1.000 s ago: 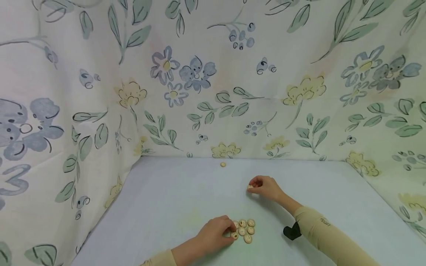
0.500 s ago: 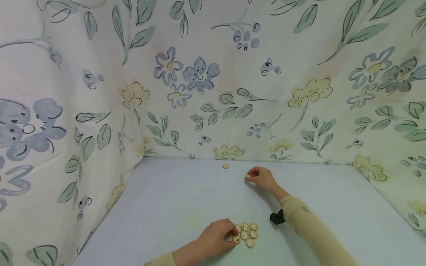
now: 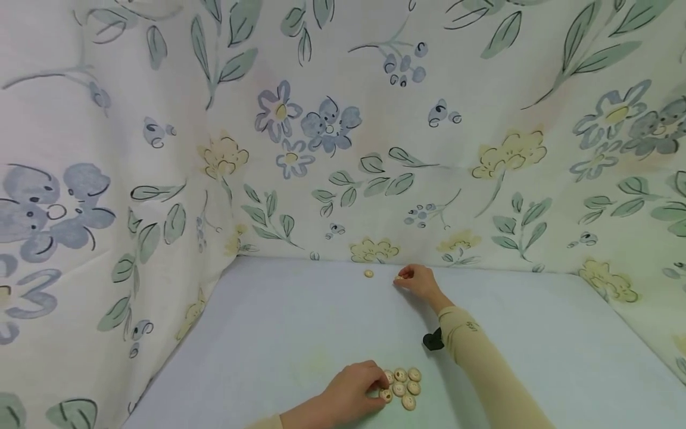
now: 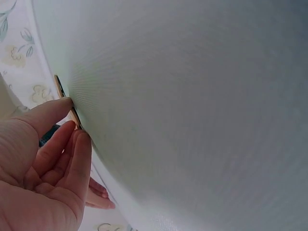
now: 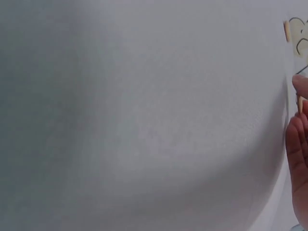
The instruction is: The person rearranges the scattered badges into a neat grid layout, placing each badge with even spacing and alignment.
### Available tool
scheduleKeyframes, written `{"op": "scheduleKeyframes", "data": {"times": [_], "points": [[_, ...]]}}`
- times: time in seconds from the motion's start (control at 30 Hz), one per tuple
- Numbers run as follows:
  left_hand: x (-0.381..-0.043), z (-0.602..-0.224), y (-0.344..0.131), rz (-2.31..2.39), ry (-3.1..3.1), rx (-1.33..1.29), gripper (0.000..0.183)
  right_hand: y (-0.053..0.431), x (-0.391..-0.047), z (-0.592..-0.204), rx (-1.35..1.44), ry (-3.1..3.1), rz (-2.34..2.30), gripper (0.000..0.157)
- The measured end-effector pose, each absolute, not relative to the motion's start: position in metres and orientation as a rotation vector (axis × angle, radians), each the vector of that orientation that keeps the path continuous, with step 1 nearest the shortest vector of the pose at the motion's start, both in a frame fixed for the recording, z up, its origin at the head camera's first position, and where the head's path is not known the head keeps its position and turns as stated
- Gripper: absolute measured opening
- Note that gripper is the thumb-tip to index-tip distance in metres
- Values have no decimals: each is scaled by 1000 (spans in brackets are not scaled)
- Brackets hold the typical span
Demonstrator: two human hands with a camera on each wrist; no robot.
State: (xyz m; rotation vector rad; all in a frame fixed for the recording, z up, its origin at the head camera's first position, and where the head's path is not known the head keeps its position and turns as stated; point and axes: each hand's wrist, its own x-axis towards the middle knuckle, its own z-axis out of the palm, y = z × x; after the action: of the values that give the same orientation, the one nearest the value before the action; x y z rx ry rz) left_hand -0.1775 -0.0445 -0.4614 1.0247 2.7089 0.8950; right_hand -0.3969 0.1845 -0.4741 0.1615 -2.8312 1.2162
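Near the front middle in the head view lies a cluster of small round wooden discs, several of them with dark marks on top. My left hand is at the cluster's left side, thumb and fingers pinching the edges of one disc. Seen from the left wrist, the discs appear edge-on as a thin strip by the fingertips. Far back, my right hand pinches another wooden disc; it shows edge-on between thumb and fingers in the right wrist view.
A lone wooden disc lies near the back edge of the white table, left of the right hand. Floral cloth hangs behind and at both sides. A black piece shows at the right wrist.
My right hand has moved away toward the table's back edge, carrying its disc close to the lone one. My left hand stays at the cluster. The head view has shifted slightly.
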Motion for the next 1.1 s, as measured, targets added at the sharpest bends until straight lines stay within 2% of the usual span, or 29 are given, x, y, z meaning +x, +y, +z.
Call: {"op": "scheduleKeyframes", "data": {"times": [0.8,1.1], "points": [[-177,-463,-43,870,2719,1017,12,182,-405,-482,60,-2797,1247,21],[-177,-463,-45,898,2729,1028,13,178,-408,-487,42,-2799,1227,26]]}}
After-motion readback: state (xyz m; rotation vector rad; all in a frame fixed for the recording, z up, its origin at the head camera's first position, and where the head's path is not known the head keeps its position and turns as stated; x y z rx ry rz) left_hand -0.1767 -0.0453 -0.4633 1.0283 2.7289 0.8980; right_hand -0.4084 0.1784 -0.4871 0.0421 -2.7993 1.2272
